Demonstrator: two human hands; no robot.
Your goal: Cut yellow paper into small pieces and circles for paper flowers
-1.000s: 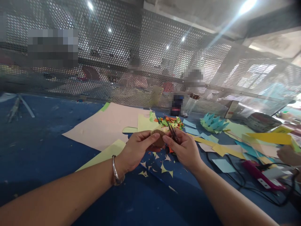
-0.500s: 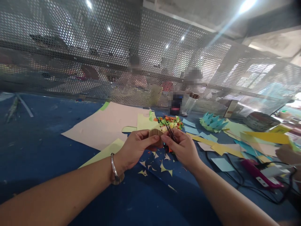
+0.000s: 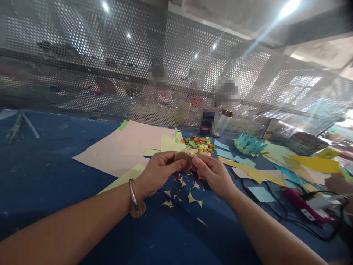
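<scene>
A blue table (image 3: 55,173) fills the lower view, with a perforated metal screen (image 3: 110,73) standing along its far edge. On the table a large pale pink sheet (image 3: 124,147) lies left of centre, with pale yellow-green sheets (image 3: 169,142) overlapping its right side and near corner. To the right, yellow strips (image 3: 314,162) and light blue scraps (image 3: 260,193) lie scattered, a folded teal paper crown (image 3: 249,144) sits behind them, and a magenta tool (image 3: 299,204) with a black cord rests near the right edge. A heap of tiny coloured cuttings (image 3: 200,144) lies just beyond the hands, and small yellow triangles (image 3: 193,197) dot the table beneath them. The left hand (image 3: 157,173), with a metal bangle (image 3: 134,198) on its wrist, pinches a small brown paper piece (image 3: 183,157) between thumb and curled fingers, held above the table at centre. The right hand (image 3: 213,175) meets it, thumb and forefinger pinching the piece's right edge; whether it also holds something else I cannot tell
</scene>
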